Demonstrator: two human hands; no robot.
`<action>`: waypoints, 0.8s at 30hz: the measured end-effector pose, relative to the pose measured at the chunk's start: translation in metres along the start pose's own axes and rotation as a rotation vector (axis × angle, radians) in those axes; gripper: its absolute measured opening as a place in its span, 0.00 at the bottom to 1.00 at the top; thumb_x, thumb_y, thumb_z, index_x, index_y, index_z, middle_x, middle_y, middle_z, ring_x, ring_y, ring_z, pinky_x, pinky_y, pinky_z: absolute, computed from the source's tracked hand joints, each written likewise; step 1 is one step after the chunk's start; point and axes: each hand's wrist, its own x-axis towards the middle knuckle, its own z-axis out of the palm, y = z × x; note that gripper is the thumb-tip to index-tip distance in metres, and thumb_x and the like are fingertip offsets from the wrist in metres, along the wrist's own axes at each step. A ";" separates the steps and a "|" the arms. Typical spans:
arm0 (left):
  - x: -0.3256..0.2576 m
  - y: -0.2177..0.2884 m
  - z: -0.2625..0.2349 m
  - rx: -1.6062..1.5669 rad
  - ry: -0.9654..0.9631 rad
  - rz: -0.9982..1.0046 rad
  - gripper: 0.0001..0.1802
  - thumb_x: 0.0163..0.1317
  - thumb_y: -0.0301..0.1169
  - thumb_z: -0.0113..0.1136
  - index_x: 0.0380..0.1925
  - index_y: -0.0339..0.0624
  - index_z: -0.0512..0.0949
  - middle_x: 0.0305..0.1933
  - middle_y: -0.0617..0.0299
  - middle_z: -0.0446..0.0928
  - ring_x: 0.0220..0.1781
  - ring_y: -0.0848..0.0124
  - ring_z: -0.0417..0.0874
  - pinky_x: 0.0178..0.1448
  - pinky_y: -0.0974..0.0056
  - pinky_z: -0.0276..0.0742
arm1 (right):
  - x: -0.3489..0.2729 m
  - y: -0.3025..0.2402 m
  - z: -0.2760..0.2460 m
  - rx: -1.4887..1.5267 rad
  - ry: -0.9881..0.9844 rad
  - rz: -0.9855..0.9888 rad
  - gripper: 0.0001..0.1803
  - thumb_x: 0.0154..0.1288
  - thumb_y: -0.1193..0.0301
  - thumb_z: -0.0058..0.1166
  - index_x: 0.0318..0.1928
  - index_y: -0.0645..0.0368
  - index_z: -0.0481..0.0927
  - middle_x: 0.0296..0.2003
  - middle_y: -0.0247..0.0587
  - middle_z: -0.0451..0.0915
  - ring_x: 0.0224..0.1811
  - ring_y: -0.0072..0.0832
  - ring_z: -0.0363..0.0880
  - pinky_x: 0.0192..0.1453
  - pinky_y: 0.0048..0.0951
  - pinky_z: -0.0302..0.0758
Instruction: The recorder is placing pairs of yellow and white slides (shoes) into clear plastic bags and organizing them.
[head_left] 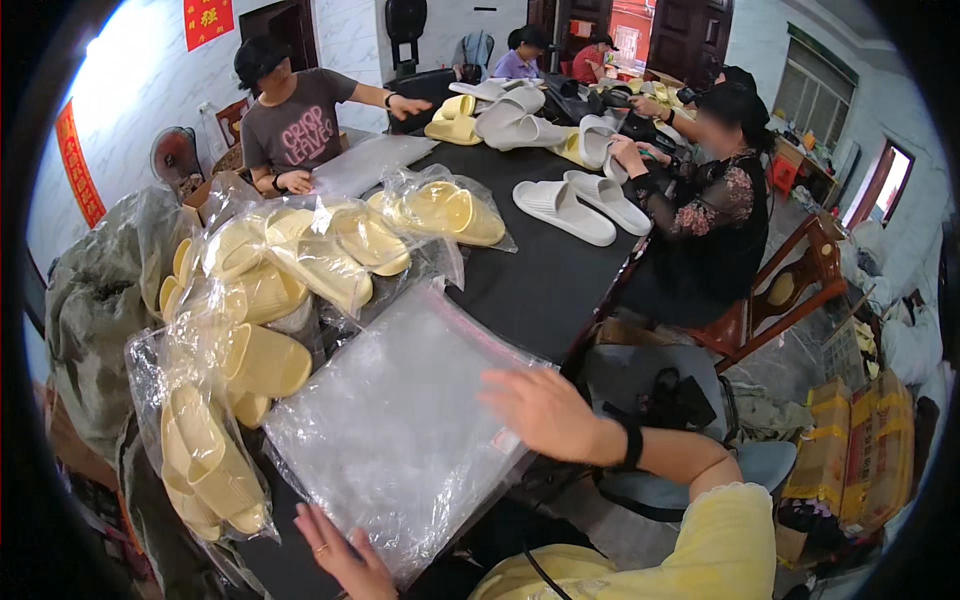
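Observation:
A stack of transparent plastic bags (390,430) lies flat on the black tabletop in front of me. My left hand (345,555) is at the stack's lower left edge, fingers spread, holding nothing. Over the right side of the bags, my right hand (550,415) is stretched out flat and slightly blurred; I cannot tell whether it touches them. Yellow slippers in transparent bags (210,460) are heaped along the left side. Another bagged yellow pair (445,212) rests farther back.
A white pair of slippers (570,210) sits farther along the table (520,290). One co-worker (300,130) stands at the far left near more bags; another (710,190) sits on the right handling slippers. A grey chair (650,390) and taped cartons (850,450) are at my right.

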 end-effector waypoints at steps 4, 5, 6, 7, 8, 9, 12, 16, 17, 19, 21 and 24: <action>-0.009 -0.002 0.011 0.112 -0.197 0.081 0.32 0.61 0.36 0.52 0.64 0.36 0.57 0.66 0.41 0.56 0.68 0.50 0.56 0.66 0.51 0.53 | -0.038 -0.053 0.002 0.830 -0.668 -0.089 0.13 0.67 0.67 0.43 0.45 0.61 0.75 0.45 0.47 0.75 0.45 0.40 0.73 0.49 0.38 0.71; -0.011 -0.004 0.022 0.190 -0.202 0.078 0.29 0.62 0.33 0.50 0.64 0.41 0.60 0.65 0.48 0.60 0.67 0.56 0.60 0.64 0.53 0.56 | -0.053 -0.058 0.016 1.081 -0.903 -0.142 0.14 0.68 0.67 0.42 0.45 0.62 0.74 0.44 0.48 0.75 0.45 0.41 0.74 0.49 0.38 0.71; -0.013 -0.011 0.034 0.032 -0.210 0.014 0.27 0.61 0.41 0.50 0.58 0.40 0.68 0.63 0.46 0.62 0.68 0.49 0.57 0.64 0.46 0.52 | -0.072 -0.064 0.041 1.055 -0.956 -0.164 0.15 0.68 0.67 0.41 0.47 0.63 0.73 0.47 0.50 0.73 0.49 0.42 0.72 0.52 0.38 0.70; -0.013 -0.009 0.036 0.028 -0.212 0.010 0.27 0.61 0.41 0.50 0.58 0.40 0.68 0.63 0.46 0.62 0.68 0.49 0.57 0.64 0.46 0.52 | -0.092 -0.069 0.065 1.031 -1.016 -0.177 0.16 0.68 0.68 0.39 0.49 0.64 0.72 0.50 0.51 0.72 0.53 0.43 0.71 0.54 0.38 0.70; -0.012 -0.006 0.034 0.012 -0.249 0.001 0.26 0.61 0.41 0.51 0.56 0.39 0.69 0.63 0.46 0.62 0.68 0.50 0.57 0.64 0.47 0.53 | -0.101 -0.072 0.080 0.855 -0.974 -0.212 0.17 0.68 0.69 0.38 0.52 0.65 0.70 0.54 0.53 0.69 0.56 0.45 0.68 0.58 0.38 0.68; -0.011 -0.007 0.031 -0.001 -0.282 -0.007 0.25 0.60 0.40 0.52 0.54 0.39 0.70 0.63 0.46 0.62 0.68 0.50 0.58 0.63 0.49 0.54 | -0.108 -0.074 0.100 0.682 -0.922 -0.250 0.19 0.68 0.69 0.37 0.55 0.66 0.68 0.58 0.55 0.66 0.60 0.46 0.65 0.62 0.37 0.65; -0.010 -0.012 0.027 -0.009 -0.230 0.004 0.24 0.55 0.40 0.57 0.50 0.40 0.73 0.60 0.45 0.65 0.64 0.49 0.62 0.62 0.49 0.57 | -0.118 -0.072 0.192 0.622 -0.926 -0.194 0.24 0.63 0.69 0.42 0.59 0.68 0.63 0.61 0.56 0.62 0.63 0.48 0.61 0.64 0.41 0.61; 0.000 -0.013 0.016 -0.038 -0.197 0.094 0.22 0.50 0.40 0.61 0.43 0.40 0.77 0.50 0.46 0.73 0.52 0.49 0.73 0.53 0.51 0.69 | -0.113 -0.098 0.256 0.412 -1.154 -0.285 0.27 0.57 0.64 0.50 0.56 0.64 0.68 0.52 0.61 0.71 0.56 0.51 0.70 0.61 0.43 0.65; 0.004 -0.011 0.018 -0.047 -0.217 0.107 0.21 0.50 0.41 0.62 0.42 0.40 0.78 0.49 0.47 0.74 0.50 0.49 0.74 0.52 0.52 0.71 | -0.136 -0.093 0.283 0.328 -0.928 -0.371 0.25 0.56 0.65 0.50 0.54 0.63 0.70 0.52 0.60 0.72 0.55 0.50 0.70 0.60 0.43 0.66; 0.007 -0.011 0.022 -0.027 -0.196 0.145 0.22 0.47 0.41 0.64 0.41 0.43 0.77 0.48 0.51 0.74 0.49 0.53 0.75 0.46 0.54 0.74 | -0.121 -0.089 0.278 0.329 -1.230 -0.377 0.25 0.56 0.64 0.50 0.54 0.61 0.71 0.52 0.58 0.73 0.55 0.48 0.71 0.60 0.42 0.66; 0.010 -0.008 0.018 -0.019 -0.216 0.128 0.20 0.47 0.42 0.64 0.40 0.46 0.77 0.47 0.55 0.75 0.49 0.56 0.76 0.46 0.56 0.75 | -0.132 -0.076 0.290 0.430 -1.068 -0.329 0.22 0.57 0.64 0.48 0.53 0.58 0.73 0.52 0.55 0.74 0.55 0.47 0.71 0.59 0.41 0.66; 0.020 -0.005 0.006 -0.010 -0.317 0.104 0.19 0.49 0.43 0.63 0.40 0.47 0.78 0.47 0.54 0.75 0.48 0.56 0.77 0.44 0.56 0.77 | -0.167 -0.064 0.346 0.563 -1.019 -0.441 0.14 0.58 0.68 0.47 0.44 0.55 0.79 0.42 0.53 0.77 0.44 0.45 0.76 0.49 0.40 0.72</action>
